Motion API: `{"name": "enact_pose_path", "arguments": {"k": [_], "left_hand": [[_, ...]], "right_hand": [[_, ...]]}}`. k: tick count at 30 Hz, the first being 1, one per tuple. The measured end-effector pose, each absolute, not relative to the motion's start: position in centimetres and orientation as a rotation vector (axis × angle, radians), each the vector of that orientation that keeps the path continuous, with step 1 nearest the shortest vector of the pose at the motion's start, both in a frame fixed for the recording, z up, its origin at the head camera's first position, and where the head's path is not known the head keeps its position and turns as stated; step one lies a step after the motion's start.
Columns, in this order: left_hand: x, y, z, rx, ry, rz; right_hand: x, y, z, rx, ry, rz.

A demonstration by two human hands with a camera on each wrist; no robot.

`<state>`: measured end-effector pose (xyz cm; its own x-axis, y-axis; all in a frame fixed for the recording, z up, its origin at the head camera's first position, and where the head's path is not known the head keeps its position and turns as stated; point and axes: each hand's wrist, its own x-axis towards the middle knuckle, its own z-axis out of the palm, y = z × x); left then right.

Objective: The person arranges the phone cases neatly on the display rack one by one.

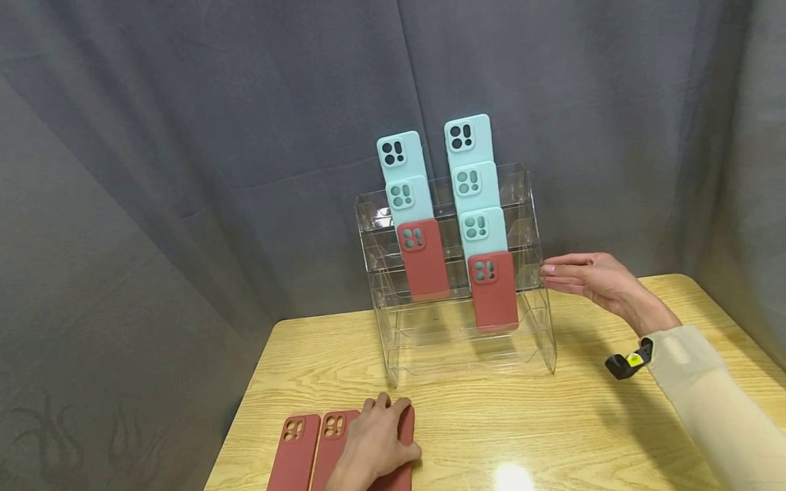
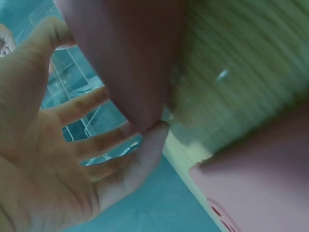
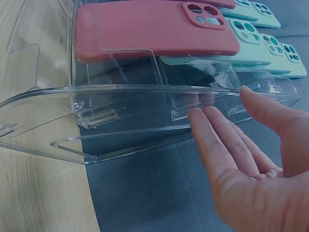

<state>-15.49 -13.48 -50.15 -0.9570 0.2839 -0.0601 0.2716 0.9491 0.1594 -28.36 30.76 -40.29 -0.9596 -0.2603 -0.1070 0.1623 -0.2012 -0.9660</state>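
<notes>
My left hand [image 1: 376, 443] grips a red phone case [image 1: 405, 426] by its edges at the front of the table. In the left wrist view the fingers [image 2: 149, 145] curl at the case's end, and the case looks blurred. Two more red phone cases [image 1: 293, 453] lie to its left. My right hand [image 1: 604, 281] touches the right side of a clear tiered display stand [image 1: 381, 327], its fingers [image 3: 207, 140] fairly straight against the panel. On the stand, light blue phone cases [image 1: 475, 187] stand in two columns, each with a red phone case [image 1: 494, 293] in front.
The stand rests on a wood-grain table [image 1: 491, 416], near its back edge. A grey curtain [image 1: 295, 136] hangs behind and to both sides. A black wrist strap [image 1: 629, 361] sits by the right sleeve [image 1: 706, 382].
</notes>
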Motion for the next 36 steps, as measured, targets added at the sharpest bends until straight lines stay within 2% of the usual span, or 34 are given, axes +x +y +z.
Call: {"name": "enact_pose_path", "arguments": {"k": [8, 20, 36], "left_hand": [[-15.7, -12.5, -49.5, 0.493, 3.209, 0.243], [-16.8, -9.8, -46.5, 0.532, 3.329, 0.305], [-20.0, -5.8, -41.9, 0.690, 3.501, 0.291]], "right_hand": [[-28.4, 30.8, -40.2, -0.114, 1.809, -2.223], [-28.2, 30.7, -40.0, -0.093, 1.829, -2.208], [-28.2, 30.7, -39.8, -0.088, 1.841, -2.200]]}}
